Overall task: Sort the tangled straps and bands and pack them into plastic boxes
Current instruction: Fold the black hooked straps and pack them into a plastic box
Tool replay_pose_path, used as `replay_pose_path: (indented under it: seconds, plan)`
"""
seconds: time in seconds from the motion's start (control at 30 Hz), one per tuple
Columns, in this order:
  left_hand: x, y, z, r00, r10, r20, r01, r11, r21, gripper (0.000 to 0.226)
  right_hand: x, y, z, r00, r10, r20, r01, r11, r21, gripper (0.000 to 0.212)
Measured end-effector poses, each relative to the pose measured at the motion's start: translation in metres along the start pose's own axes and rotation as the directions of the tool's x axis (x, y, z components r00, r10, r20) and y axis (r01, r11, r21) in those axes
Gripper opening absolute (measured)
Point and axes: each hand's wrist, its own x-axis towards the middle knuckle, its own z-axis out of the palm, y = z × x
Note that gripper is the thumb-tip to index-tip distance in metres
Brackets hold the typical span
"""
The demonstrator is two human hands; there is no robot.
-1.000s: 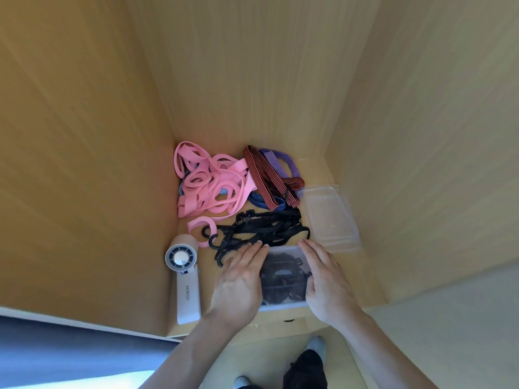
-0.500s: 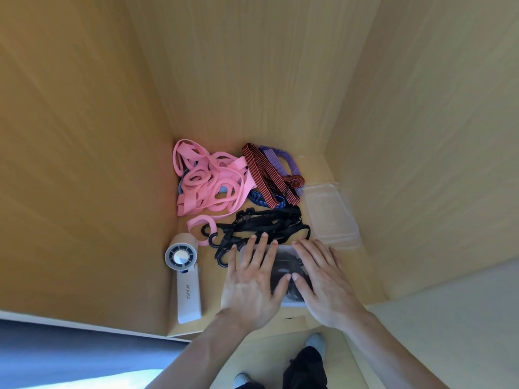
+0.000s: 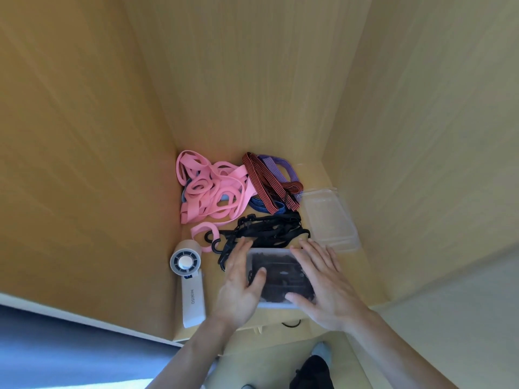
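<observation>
At the shelf's front edge, my left grip (image 3: 241,282) and right grip (image 3: 323,279) press flat, fingers straight, on the clear box (image 3: 280,273) of black straps. Uneven pressure could leave the lid unlatched or shove it off. The second box (image 3: 328,217), at right, looks empty.

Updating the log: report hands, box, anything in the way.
Left hand and right hand flat on lidded box, black straps inside. Loose black straps lie just behind it. Pink bands unsorted.
</observation>
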Motion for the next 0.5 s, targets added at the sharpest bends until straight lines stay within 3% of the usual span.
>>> replay_pose_path:
  seconds: [0.1, 0.17, 0.33, 0.5]
  plan:
    - [-0.009, -0.008, -0.010, 0.996, -0.062, 0.058, 0.063, 0.998, -0.022, 0.064, 0.005, -0.003, -0.007, 0.989, -0.034, 0.143, 0.044, 0.997, -0.067, 0.111]
    - [-0.015, -0.009, -0.016, 0.989, -0.116, 0.095, 0.122, 0.991, -0.060, 0.067, 0.009, -0.005, -0.011, 0.986, -0.035, 0.163, 0.050, 0.995, -0.090, 0.117]
    - [-0.022, -0.007, -0.024, 0.985, -0.111, 0.129, 0.130, 0.980, -0.153, 0.073, 0.014, -0.014, -0.018, 0.997, -0.022, 0.068, 0.020, 0.999, 0.039, 0.108]
    - [-0.022, -0.007, -0.031, 0.992, 0.044, 0.115, -0.037, 0.997, -0.067, 0.075, 0.018, -0.023, -0.021, 0.998, 0.060, 0.006, -0.060, 0.975, 0.215, 0.094]
